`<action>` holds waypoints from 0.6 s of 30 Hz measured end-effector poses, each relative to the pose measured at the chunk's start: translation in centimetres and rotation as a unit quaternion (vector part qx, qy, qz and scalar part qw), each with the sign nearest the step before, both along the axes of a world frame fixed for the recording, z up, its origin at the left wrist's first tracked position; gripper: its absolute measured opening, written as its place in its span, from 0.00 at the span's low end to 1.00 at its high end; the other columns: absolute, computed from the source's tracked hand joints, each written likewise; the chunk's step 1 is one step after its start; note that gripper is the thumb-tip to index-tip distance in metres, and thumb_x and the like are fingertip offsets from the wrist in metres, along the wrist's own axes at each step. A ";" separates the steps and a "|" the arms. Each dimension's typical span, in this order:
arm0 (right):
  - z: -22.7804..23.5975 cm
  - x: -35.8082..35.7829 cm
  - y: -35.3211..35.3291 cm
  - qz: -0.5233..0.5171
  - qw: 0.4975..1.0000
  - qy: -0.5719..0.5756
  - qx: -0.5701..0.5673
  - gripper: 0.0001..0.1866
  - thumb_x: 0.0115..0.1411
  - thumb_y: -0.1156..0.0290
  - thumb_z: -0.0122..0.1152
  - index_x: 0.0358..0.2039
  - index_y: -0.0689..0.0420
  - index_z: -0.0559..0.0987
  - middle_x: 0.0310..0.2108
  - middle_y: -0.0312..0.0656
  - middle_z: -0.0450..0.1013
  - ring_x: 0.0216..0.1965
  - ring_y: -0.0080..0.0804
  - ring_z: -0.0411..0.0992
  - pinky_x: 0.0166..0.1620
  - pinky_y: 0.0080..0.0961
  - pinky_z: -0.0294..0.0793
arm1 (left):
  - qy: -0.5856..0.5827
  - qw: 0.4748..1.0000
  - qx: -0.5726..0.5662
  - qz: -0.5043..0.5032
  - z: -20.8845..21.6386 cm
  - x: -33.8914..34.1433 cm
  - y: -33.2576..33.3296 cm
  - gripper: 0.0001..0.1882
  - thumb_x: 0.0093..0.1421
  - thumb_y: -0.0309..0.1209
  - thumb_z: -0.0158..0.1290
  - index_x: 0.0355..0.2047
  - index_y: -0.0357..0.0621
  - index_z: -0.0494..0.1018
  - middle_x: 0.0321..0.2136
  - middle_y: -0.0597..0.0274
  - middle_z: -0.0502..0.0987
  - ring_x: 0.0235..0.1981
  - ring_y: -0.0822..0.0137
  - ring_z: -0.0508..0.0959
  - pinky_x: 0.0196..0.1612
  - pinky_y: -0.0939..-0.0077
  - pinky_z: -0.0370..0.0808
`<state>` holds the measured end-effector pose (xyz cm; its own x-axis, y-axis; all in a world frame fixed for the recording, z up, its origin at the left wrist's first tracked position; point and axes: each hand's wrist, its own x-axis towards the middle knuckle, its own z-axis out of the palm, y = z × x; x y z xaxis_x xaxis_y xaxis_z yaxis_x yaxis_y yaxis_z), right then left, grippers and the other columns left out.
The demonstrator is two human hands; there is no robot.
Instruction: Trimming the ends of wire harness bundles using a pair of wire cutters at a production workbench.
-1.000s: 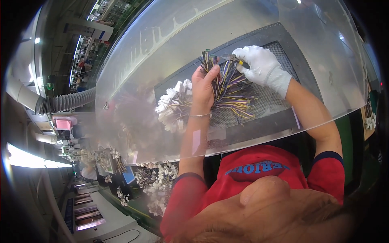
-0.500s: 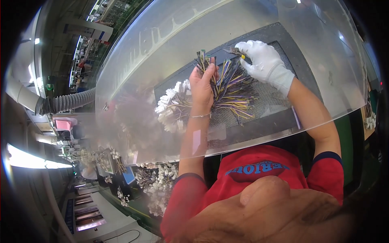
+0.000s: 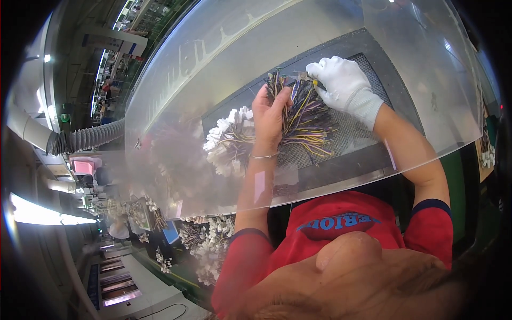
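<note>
Standing by the bench, I note a person in a red T-shirt (image 3: 346,205) working beneath a curved clear shield (image 3: 445,114). Left hand (image 3: 270,114) — bare, with a thin bracelet (image 3: 264,156) at the wrist — is clamped on a wire bundle (image 3: 309,133), thumb laid along its upper part. The bundle lies over a dark-framed mesh panel (image 3: 349,140); purple, yellow and black strands fan out to the right of the left hand, and short ends stand up above its fingers.

Right hand (image 3: 344,88), in a white glove, is closed around a small plier-type tool (image 3: 302,76) with a yellow patch on its handle. The tool's tip is at the upper strands, just right of the left hand; whether its jaws are together I cannot tell.

White connectors (image 3: 228,130) cluster left of the left wrist. Beyond the shield's lower edge — a further heap of white connectors (image 3: 212,248), near a blue tray (image 3: 170,233). Far left: corrugated duct (image 3: 98,135)
</note>
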<state>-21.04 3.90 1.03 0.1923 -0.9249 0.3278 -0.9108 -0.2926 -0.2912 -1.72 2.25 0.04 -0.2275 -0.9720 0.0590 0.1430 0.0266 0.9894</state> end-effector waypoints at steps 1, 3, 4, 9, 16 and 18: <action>0.0 0.0 0.0 -0.005 1.000 0.001 -0.003 0.15 0.49 0.65 0.62 0.38 0.51 0.73 0.31 0.41 0.71 0.37 0.41 0.71 0.38 0.36 0.73 | -0.004 1.000 -0.006 -0.003 -0.1 0.1 0.0 0.06 0.58 0.26 0.56 0.36 0.41 0.72 0.25 0.70 0.73 0.24 0.80 0.70 0.29 0.86 0.67; 0.0 0.0 0.0 -0.004 1.000 -0.007 -0.022 0.15 0.49 0.65 0.62 0.38 0.51 0.73 0.31 0.40 0.71 0.36 0.41 0.71 0.38 0.36 0.73 | -0.004 1.000 0.001 0.001 0.0 0.0 0.0 0.07 0.58 0.26 0.56 0.36 0.41 0.72 0.25 0.70 0.73 0.24 0.80 0.70 0.28 0.86 0.67; -0.1 0.1 0.1 -0.004 0.999 -0.014 -0.041 0.15 0.49 0.65 0.62 0.38 0.51 0.73 0.31 0.40 0.71 0.36 0.41 0.71 0.37 0.36 0.73 | -0.003 1.000 0.008 0.006 0.0 0.0 0.0 0.07 0.58 0.26 0.56 0.37 0.40 0.72 0.25 0.70 0.73 0.24 0.79 0.70 0.28 0.86 0.67; -0.2 0.2 0.1 0.004 0.998 -0.023 -0.055 0.15 0.49 0.64 0.62 0.38 0.51 0.73 0.30 0.40 0.71 0.36 0.41 0.71 0.37 0.36 0.73 | -0.002 1.000 0.010 0.010 0.0 -0.2 0.1 0.07 0.58 0.25 0.56 0.37 0.40 0.72 0.25 0.71 0.73 0.24 0.80 0.70 0.27 0.87 0.67; 0.7 0.3 0.3 0.003 1.000 0.008 0.023 0.12 0.53 0.67 0.58 0.39 0.50 0.74 0.35 0.40 0.74 0.41 0.39 0.74 0.42 0.35 0.75 | -0.010 1.000 0.002 0.004 0.2 -0.4 0.3 0.05 0.58 0.25 0.56 0.35 0.40 0.73 0.24 0.70 0.73 0.23 0.80 0.70 0.28 0.86 0.67; 0.8 0.4 0.3 0.001 0.999 0.006 0.034 0.12 0.53 0.67 0.58 0.39 0.50 0.74 0.36 0.40 0.74 0.41 0.39 0.74 0.42 0.35 0.75 | -0.009 1.000 -0.001 0.000 0.0 -0.2 0.2 0.06 0.58 0.24 0.57 0.35 0.40 0.73 0.24 0.71 0.73 0.23 0.80 0.70 0.28 0.87 0.67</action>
<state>-20.61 4.17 1.79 0.1984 -0.9444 0.2621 -0.9133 -0.2751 -0.3002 -1.93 2.48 0.03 -0.2291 -0.9717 0.0575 0.1253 0.0291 0.9917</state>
